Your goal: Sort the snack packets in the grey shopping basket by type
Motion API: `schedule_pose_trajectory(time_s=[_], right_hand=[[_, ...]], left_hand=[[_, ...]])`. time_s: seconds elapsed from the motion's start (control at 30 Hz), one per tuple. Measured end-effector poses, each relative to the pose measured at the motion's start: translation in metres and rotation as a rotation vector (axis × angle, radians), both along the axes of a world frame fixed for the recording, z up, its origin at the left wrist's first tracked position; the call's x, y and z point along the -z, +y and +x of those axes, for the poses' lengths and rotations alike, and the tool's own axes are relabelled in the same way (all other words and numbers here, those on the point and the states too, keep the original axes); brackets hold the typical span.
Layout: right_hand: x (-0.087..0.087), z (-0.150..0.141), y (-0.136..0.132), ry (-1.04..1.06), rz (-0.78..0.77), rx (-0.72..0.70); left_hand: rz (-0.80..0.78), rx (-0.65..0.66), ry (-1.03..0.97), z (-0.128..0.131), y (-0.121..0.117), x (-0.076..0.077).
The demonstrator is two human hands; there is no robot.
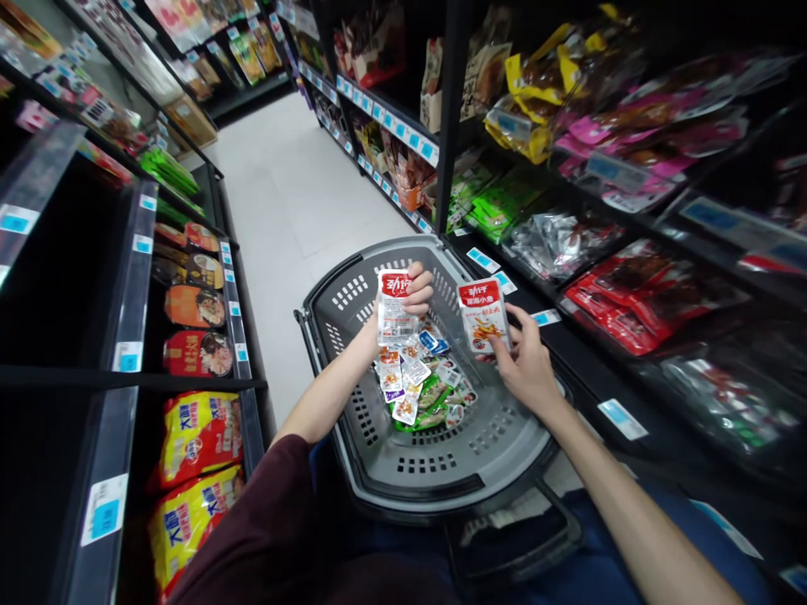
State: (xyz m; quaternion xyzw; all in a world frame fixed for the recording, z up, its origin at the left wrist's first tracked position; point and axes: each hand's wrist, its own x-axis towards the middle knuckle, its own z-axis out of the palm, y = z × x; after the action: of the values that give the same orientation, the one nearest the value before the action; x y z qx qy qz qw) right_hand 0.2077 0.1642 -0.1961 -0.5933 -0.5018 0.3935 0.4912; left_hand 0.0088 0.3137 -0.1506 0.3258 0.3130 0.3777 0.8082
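My left hand [417, 290] is closed around a small red-and-white snack packet [395, 315], its printed text and barcode side towards me. In my right hand [520, 357] is another snack packet [482, 315], red at the top with a picture of food on its front, pinched between thumb and fingers. Both packets are held over a grey shopping basket [435, 479] with slotted walls. Inside the basket lie several small white sachets [405, 408], a green packet [435, 395] and blue-and-white packets [429, 340].
Shelves with red bags [630, 294], green packets [495, 206] and yellow packs [530, 105] stand close on the right. On the left, shelves hold boxed meals [195, 307] and yellow-red bags [198, 437]. A pale tiled floor [277, 185] runs ahead between them.
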Motion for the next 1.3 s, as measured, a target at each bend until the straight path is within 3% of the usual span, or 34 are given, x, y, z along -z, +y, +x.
schedule_pose_trajectory(time_s=[0.37, 0.6, 0.8, 1.03, 1.3], right_hand=[[-0.002, 0.001, -0.002, -0.066, -0.023, -0.010], [-0.004, 0.000, -0.001, -0.024, -0.016, -0.001], [0.002, 0.001, 0.001, -0.084, 0.013, -0.035], [0.018, 0.009, 0.002, -0.312, 0.081, -0.149], [0.002, 0.006, 0.005, -0.271, -0.001, -0.216]], left_hand=[[-0.012, -0.025, -0.086, 0.002, 0.001, 0.005], [0.002, 0.104, -0.100, 0.016, -0.003, 0.012], [-0.055, -0.006, -0.004, 0.029, -0.010, 0.030], [-0.123, 0.040, -0.023, 0.042, -0.025, 0.043], [-0.180, -0.133, -0.016, 0.046, -0.030, 0.048]])
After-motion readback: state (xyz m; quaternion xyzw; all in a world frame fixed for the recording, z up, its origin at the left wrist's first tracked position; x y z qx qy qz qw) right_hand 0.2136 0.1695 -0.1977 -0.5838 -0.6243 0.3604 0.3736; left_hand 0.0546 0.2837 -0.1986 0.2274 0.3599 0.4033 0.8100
